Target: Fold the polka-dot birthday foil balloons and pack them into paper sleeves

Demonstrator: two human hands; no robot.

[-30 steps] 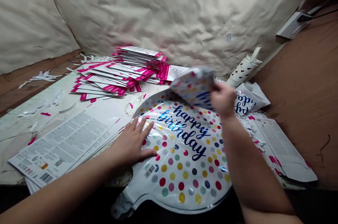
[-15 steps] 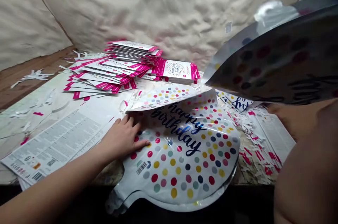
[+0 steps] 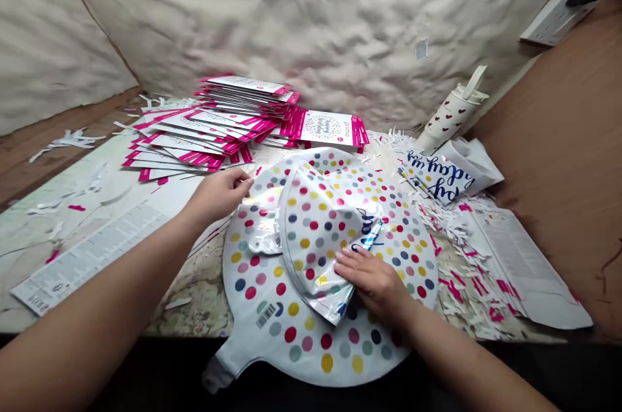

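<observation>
A flat foil balloon (image 3: 330, 354), white with coloured dots, lies on the table with its neck towards me at the lower left. On top of it rests another dotted foil balloon (image 3: 311, 250), folded over, with part of its blue lettering showing. My right hand (image 3: 376, 282) lies flat on the folded balloon, fingers stretched out. At the upper left edge of the balloons is my left hand (image 3: 226, 190), thumb and fingers pinched together; what is between them, if anything, is hidden.
Pink-and-white printed packs (image 3: 208, 133) are piled at the back, beside a neater stack (image 3: 325, 127). A tumbler with hearts (image 3: 451, 115) leans at the right, near a crumpled lettered foil (image 3: 449, 172). Paper scraps (image 3: 466, 282) and card sheets (image 3: 529, 269) lie about; a socket strip (image 3: 558, 13) is on the wall.
The lifted balloon at the right has come down and lies folded on the one below. My right hand has come into view on it. My left hand has moved up and its fingers have closed.
</observation>
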